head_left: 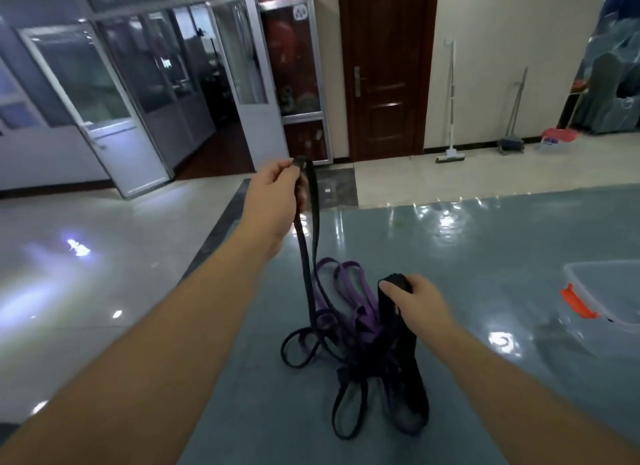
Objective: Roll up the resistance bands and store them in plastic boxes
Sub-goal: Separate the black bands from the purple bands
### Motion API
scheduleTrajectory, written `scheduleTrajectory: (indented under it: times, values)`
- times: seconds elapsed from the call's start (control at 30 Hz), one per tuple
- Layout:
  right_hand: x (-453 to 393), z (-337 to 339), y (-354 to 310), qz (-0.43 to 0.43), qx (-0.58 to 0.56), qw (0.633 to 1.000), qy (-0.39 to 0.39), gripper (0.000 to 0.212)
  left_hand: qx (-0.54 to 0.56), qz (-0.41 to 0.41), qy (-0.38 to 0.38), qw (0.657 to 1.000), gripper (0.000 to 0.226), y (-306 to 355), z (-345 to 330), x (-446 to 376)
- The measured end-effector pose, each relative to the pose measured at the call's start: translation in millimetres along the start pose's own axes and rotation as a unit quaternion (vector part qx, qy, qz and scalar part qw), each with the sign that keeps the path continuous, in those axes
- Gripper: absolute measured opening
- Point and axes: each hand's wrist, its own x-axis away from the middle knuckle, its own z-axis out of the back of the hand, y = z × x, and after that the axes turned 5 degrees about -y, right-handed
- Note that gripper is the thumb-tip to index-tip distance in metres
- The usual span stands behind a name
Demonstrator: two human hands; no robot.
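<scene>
Head view: band (309, 222) between fingers (289, 168)

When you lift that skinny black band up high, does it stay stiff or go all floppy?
Probably floppy: the thin black band hangs limp from the left hand and loops on the mat. Likely light too, held by a fingertip pinch.

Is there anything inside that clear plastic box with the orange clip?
The clear plastic box at the right edge shows nothing through its wall, no bands. Only part of it is in view; the rest is cut off.
</scene>
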Motion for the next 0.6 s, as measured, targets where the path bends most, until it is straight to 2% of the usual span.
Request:
scheduleTrajectory:
  times: [0.13,0.23,0.33,0.4,0.47,0.53,0.6]
  values:
    - [-1.6,-8.5,-40.8,0.058,-0.115,0.991,-0.022,0.018,-0.064,-0.007,-0.046,0.997,0.022,12.6,-8.9,18.4]
    - [-3.9,-6.2,-67.0,0.092,-0.138,0.986,-0.009,0.017,-0.121,-0.031,-0.049,0.991,0.02,26.2,-13.9,28.5]
    - [-2.1,2.1,-90.8,0.103,-0.186,0.977,-0.028,0.018,-0.116,-0.047,-0.076,0.989,0.015,44.1,-18.8,39.0]
    - [3.4,6.6,-103.2,0.101,-0.26,0.957,-0.079,0.021,-0.1,-0.055,-0.094,0.989,0.012,56.4,-22.4,43.0]
    - [10.8,6.3,-113.6,0.129,-0.283,0.942,-0.125,0.031,-0.086,-0.062,-0.109,0.988,0.012,67.7,-26.8,44.3]
    - [16.2,3.0,-123.3,0.156,-0.276,0.938,-0.141,0.051,-0.095,-0.077,-0.12,0.985,0.015,76.0,-30.7,42.7]
    - [19.1,-2.3,-131.1,0.147,-0.314,0.924,-0.16,0.067,-0.108,-0.089,-0.119,0.983,0.019,80.5,-31.5,36.9]
